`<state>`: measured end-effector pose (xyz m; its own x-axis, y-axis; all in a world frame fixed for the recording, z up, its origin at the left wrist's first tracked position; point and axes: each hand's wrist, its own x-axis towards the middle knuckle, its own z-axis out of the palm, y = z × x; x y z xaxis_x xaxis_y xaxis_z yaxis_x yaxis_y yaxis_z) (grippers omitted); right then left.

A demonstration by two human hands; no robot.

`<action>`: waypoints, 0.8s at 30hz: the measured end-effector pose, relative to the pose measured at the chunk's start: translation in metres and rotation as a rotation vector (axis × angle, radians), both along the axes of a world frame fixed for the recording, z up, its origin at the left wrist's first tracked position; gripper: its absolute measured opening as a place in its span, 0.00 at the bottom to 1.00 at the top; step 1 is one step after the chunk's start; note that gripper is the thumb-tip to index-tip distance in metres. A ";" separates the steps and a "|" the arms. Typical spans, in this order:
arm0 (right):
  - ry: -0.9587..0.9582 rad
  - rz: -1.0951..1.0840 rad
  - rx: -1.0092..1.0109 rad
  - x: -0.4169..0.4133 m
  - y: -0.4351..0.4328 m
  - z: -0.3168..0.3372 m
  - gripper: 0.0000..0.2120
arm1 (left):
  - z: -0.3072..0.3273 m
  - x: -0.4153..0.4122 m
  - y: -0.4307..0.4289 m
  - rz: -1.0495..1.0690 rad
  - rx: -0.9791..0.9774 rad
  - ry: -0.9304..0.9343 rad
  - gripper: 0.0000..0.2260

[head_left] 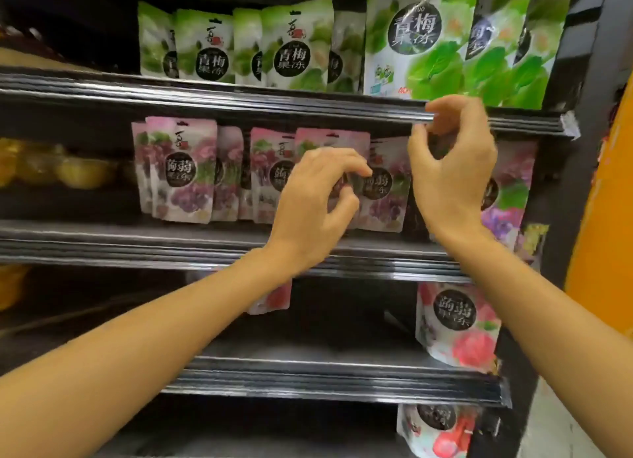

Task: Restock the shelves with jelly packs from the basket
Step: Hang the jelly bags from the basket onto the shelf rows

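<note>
Left hand (308, 211), right hand (452, 170) at jelly packs (185, 170)

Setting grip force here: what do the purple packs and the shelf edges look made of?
Purple packs: thin plastic film, glossy, going by the sheen and soft, crinkled outlines; probably slippery. Shelf edges: dark ribbed strips with bright highlights, so hard plastic or metal; blur leaves that open.

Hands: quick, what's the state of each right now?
Left hand: curled fingers appear to pinch a purple jelly pack on the middle shelf.
Right hand: fingers curled before another pack; whether it holds anything cannot be told.
</note>
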<state>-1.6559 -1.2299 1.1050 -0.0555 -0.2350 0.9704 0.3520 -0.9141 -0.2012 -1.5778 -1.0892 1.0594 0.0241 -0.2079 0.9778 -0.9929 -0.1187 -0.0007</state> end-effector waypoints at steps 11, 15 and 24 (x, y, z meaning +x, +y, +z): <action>0.573 0.303 0.421 -0.014 0.144 -0.251 0.05 | -0.208 -0.010 0.145 -0.358 0.043 0.994 0.09; 0.797 0.265 0.794 -0.031 0.195 -0.390 0.08 | -0.338 -0.022 0.197 -0.315 0.117 1.391 0.11; 1.203 0.240 1.375 -0.081 0.251 -0.654 0.06 | -0.593 -0.064 0.275 0.071 0.171 2.008 0.06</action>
